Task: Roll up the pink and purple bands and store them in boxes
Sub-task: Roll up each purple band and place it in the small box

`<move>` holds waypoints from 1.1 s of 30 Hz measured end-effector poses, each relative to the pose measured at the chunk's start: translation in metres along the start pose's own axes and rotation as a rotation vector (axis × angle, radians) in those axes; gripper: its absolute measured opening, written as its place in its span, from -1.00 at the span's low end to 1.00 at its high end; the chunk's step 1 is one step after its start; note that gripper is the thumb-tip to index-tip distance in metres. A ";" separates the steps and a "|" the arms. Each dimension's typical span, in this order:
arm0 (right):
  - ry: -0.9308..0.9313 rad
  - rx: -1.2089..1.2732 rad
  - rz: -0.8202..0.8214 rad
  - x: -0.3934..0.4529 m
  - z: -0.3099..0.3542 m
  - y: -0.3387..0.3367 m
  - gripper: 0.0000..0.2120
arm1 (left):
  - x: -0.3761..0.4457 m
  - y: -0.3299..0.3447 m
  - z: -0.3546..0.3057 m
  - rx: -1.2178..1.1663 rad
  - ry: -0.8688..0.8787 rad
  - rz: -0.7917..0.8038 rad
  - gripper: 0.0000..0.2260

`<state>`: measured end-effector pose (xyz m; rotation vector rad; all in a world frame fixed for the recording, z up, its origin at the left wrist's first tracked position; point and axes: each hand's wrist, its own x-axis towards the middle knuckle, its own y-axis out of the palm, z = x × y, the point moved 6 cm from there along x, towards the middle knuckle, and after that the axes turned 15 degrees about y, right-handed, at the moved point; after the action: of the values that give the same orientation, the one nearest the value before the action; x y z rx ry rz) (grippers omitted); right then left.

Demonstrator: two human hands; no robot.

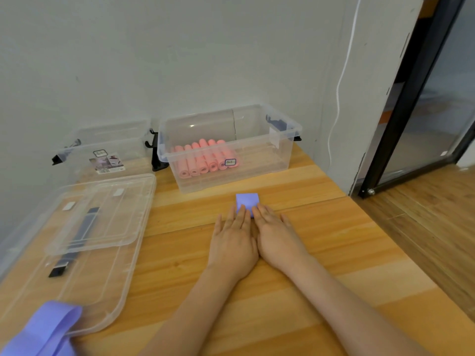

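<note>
A person's two hands lie flat and side by side on a wooden table [295, 253] of pale, banded planks with a seam running across it just beyond the fingertips. The left hand [232, 241] and right hand [279, 236] both have straight fingers, slightly spread, pressing down on a purple band [247, 201] whose far end sticks out as a flat square past the fingertips; the part under the hands is hidden, so how far it is rolled cannot be told. Behind the band, near the table's far edge, stands a clear box [282, 147] holding a row of pink rolls [204, 159] lying side by side against its left wall. To its left, against the wall, stands a second clear box [84, 142] with a paper label inside and black latches at its ends. Two clear lids [102, 227] lie stacked on the table's left side, a dark strip showing through them. At the lower left corner, loose purple bands [46, 330] lie in a heap, touching the lids' near edge. The wall [154, 60] behind is plain grey-white; a white cable [339, 86] hangs down its right part. Further right is a black-framed glass door [416, 98] and wood-plank floor [424, 227].
</note>
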<state>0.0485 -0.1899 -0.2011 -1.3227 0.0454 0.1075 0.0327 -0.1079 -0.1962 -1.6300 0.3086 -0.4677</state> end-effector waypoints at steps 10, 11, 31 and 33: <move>0.002 0.011 -0.011 0.012 0.002 -0.003 -0.46 | 0.022 0.001 0.018 -0.036 -0.051 0.066 -0.47; 0.006 0.012 -0.008 0.013 0.002 -0.003 -0.46 | 0.021 0.000 0.018 -0.017 -0.045 0.053 -0.46; -0.024 0.040 -0.017 0.052 -0.001 -0.004 -0.49 | 0.055 0.004 0.034 -0.116 -0.097 0.070 -0.47; -0.018 0.082 -0.068 0.061 0.000 -0.005 -0.51 | 0.058 0.006 0.037 -0.152 -0.099 0.056 -0.48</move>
<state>0.1097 -0.1875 -0.2020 -1.2404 -0.0107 0.0595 0.1013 -0.1032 -0.1974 -1.7814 0.3204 -0.3262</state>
